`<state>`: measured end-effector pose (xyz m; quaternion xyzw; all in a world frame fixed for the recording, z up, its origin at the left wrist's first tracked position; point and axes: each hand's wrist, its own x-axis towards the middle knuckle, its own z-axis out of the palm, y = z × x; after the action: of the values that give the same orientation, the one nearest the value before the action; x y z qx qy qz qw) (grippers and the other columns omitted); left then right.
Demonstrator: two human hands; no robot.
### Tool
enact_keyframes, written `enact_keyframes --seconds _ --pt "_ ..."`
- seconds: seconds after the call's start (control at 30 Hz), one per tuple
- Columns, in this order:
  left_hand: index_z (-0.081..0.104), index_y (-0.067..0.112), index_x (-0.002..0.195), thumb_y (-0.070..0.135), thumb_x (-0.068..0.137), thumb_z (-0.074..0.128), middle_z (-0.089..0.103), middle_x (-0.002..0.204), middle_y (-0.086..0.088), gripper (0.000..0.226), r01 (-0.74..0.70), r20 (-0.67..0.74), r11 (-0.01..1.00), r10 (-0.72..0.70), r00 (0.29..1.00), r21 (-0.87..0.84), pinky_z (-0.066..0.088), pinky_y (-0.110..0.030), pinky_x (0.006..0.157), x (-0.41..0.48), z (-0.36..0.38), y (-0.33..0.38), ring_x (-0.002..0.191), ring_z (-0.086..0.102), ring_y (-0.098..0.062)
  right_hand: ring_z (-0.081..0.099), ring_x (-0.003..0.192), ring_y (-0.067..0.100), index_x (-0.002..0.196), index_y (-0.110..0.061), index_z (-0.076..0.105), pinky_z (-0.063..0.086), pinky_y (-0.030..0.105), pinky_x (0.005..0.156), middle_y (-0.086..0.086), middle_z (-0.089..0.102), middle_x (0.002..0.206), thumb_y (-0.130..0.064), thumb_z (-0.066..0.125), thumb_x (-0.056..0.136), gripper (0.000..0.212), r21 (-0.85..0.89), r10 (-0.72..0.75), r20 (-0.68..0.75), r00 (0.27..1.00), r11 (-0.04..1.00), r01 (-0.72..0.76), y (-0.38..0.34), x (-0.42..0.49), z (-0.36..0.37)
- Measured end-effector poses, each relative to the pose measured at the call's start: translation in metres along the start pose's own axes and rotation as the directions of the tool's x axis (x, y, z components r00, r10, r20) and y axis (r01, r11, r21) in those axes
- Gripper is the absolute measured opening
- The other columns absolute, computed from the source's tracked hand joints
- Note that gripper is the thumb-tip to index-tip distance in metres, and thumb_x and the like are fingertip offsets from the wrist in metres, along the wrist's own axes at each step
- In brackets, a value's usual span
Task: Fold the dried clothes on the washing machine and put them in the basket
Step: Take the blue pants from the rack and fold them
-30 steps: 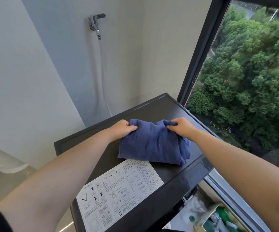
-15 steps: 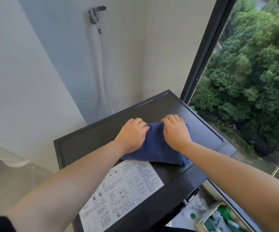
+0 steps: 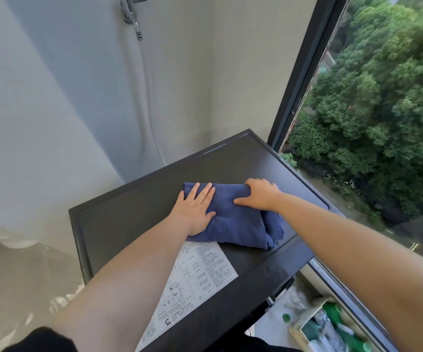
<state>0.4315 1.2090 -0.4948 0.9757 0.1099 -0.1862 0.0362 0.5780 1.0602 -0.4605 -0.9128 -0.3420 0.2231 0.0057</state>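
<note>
A blue garment (image 3: 233, 222) lies folded into a small bundle on the dark top of the washing machine (image 3: 129, 214). My left hand (image 3: 195, 212) presses flat on its left half, fingers straight and spread. My right hand (image 3: 260, 194) rests on the bundle's far right part, thumb stretched out over the cloth and fingers bent down over its far edge. No basket is in view.
A white instruction sticker (image 3: 195, 285) covers the machine's near part. A tap and hose (image 3: 139, 72) hang on the wall behind. A large window (image 3: 370, 110) runs along the right. Below right, a box of green bottles (image 3: 332, 326) stands on the floor.
The far part of the garment has been folded toward me into a smaller bundle. Both hands went from gripping its far edge to lying on top, the left now flat.
</note>
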Motion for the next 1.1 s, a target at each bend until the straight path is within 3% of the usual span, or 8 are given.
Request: enact_keyframes --seconds 0.13,0.23,0.37,0.47,0.6,0.7,0.87,1.1 --pt "-0.008 0.023 0.152 0.046 0.102 0.022 -0.015 0.159 0.003 0.062 -0.054 -0.041 0.995 0.058 0.997 0.089 0.004 -0.047 0.117 0.001 -0.005 0.003 0.147 -0.01 -0.023 0.056 0.092 0.023 0.103 -0.011 0.059 0.042 0.03 0.076 0.007 0.062 0.11 -0.055 0.065 0.079 0.051 0.12 0.022 0.203 0.979 0.992 -0.047 0.007 -0.005 -0.014" --pt "-0.006 0.03 0.152 0.044 0.101 0.028 -0.013 0.16 -0.002 0.062 -0.01 -0.085 0.997 0.016 0.996 0.077 0.004 -0.051 0.116 -0.002 -0.006 0.012 0.147 -0.009 -0.026 0.06 0.093 0.021 0.105 -0.011 0.062 0.047 0.03 0.077 0.004 0.064 0.104 -0.051 0.067 0.08 0.048 0.321 0.05 0.319 0.946 0.934 -0.158 0.017 -0.019 -0.019" --pt "0.0 0.025 0.152 0.038 0.102 0.032 -0.005 0.16 -0.004 0.062 0.081 -0.178 0.996 -0.087 0.98 -0.043 0.005 -0.052 0.116 -0.017 -0.004 0.031 0.147 -0.006 -0.024 0.064 0.096 0.025 0.101 -0.01 0.06 0.053 0.037 0.086 0.008 0.066 0.103 -0.04 0.073 0.079 0.039 0.64 0.079 0.315 0.946 0.719 -0.273 0.018 -0.051 -0.01" --pt "0.001 0.021 0.153 0.032 0.103 0.029 -0.004 0.16 -0.004 0.058 0.052 -0.171 0.987 -0.078 0.982 -0.152 0.006 -0.05 0.117 -0.033 -0.005 0.038 0.147 -0.005 -0.024 0.064 0.087 0.025 0.098 -0.009 0.059 0.053 0.035 0.075 0.006 0.066 0.093 -0.031 0.072 0.082 0.03 0.762 0.143 0.237 0.961 0.586 -0.275 0.013 -0.087 -0.003" --pt "0.0 0.019 0.153 0.031 0.103 0.027 -0.005 0.16 -0.004 0.057 -0.094 -0.157 0.986 0.072 0.985 -0.136 0.008 -0.048 0.117 -0.06 -0.002 0.057 0.147 -0.004 -0.024 0.066 0.096 0.033 0.11 -0.004 0.059 0.054 0.047 0.087 0.017 0.069 0.104 -0.024 0.073 0.081 0.038 0.887 0.215 0.251 0.944 0.339 -0.313 0.018 -0.149 0.017" --pt "0.002 0.02 0.153 0.03 0.103 0.027 -0.003 0.16 -0.003 0.057 -0.22 -0.162 0.971 0.203 0.966 -0.095 0.01 -0.047 0.116 -0.073 0.001 0.082 0.147 -0.001 -0.023 0.066 0.079 0.027 0.099 -0.006 0.062 0.055 0.036 0.072 0.012 0.071 0.086 -0.019 0.069 0.084 0.021 0.934 0.297 0.238 0.925 0.192 -0.302 0.025 -0.196 0.031" --pt "0.002 0.019 0.153 0.03 0.102 0.029 -0.001 0.16 -0.004 0.058 -0.398 -0.126 0.916 0.39 0.912 -0.046 0.011 -0.046 0.116 -0.094 0.01 0.148 0.147 0.002 -0.023 0.065 0.068 0.021 0.09 -0.008 0.061 0.053 0.028 0.061 0.007 0.07 0.069 -0.014 0.061 0.089 0.006 0.957 0.412 0.261 0.873 0.011 -0.291 0.046 -0.284 0.057" --pt "0.003 0.021 0.153 0.032 0.102 0.03 0.001 0.16 -0.004 0.059 -0.643 -0.031 0.766 0.642 0.766 -0.008 0.012 -0.047 0.116 -0.133 0.04 0.277 0.147 0.004 -0.023 0.063 0.075 0.026 0.087 -0.005 0.062 0.05 0.032 0.071 0.01 0.07 0.066 -0.02 0.063 0.085 0.016 0.923 0.617 0.383 0.687 -0.27 -0.273 0.096 -0.413 0.118"
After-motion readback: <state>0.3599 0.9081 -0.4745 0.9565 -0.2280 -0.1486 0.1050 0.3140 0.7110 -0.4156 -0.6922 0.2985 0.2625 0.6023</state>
